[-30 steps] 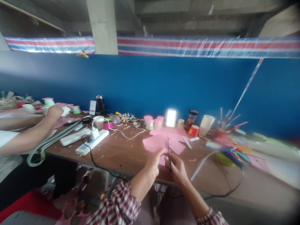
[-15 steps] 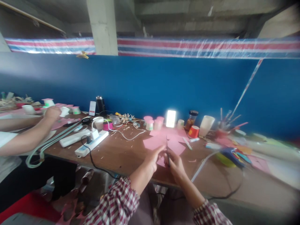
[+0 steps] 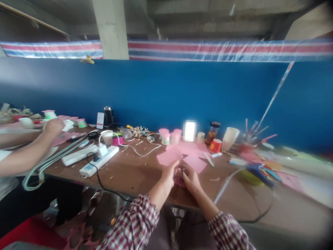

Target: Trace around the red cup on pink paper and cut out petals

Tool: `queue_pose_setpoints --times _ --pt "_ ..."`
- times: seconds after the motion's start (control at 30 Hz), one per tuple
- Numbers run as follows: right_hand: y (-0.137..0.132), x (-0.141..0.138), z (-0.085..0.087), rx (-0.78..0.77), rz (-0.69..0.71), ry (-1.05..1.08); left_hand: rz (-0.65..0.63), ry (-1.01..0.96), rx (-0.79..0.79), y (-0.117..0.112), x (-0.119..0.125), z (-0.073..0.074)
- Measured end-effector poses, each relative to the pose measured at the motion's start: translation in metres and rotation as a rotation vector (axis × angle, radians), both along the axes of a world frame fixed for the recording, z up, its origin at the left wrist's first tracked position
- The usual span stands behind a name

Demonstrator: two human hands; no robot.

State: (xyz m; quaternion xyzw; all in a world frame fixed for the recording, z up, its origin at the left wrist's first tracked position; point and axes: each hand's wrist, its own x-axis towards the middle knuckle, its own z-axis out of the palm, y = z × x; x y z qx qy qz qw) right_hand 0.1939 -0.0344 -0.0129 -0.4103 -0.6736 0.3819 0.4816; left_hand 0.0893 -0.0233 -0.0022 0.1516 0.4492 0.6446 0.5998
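Observation:
My right hand is closed around a pair of scissors; only a dark part of them shows, and the blades are hidden. Close beside it, my left hand is closed on a piece of pink paper, which shows between and below the hands. Both hands are just above the table's front part. Beyond them lie pink paper sheets, partly overlapping. Small white cups with pink paper tops stand behind the sheets.
A power strip with plugs and cables lies to the left. A co-worker's hand is at a white cup farther left. A lit screen, a lidded jar and a red paper cup stand behind; a tape roll lies right.
My hands have drawn closer together. The thin scissor blade that pointed up from between them no longer shows. The whole view has shifted slightly.

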Motion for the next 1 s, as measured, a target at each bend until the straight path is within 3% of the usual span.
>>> queue_pose_setpoints --times 0.37,1.0 --pt "0.0001 0.0003 -0.0039 0.007 0.016 -0.035 -0.057 -0.036 -0.019 -0.0086 0.0002 -0.0019" --pt "0.0011 0.0000 -0.0065 0.031 0.024 -0.004 0.052 -0.043 0.014 -0.0062 0.0042 -0.0027"
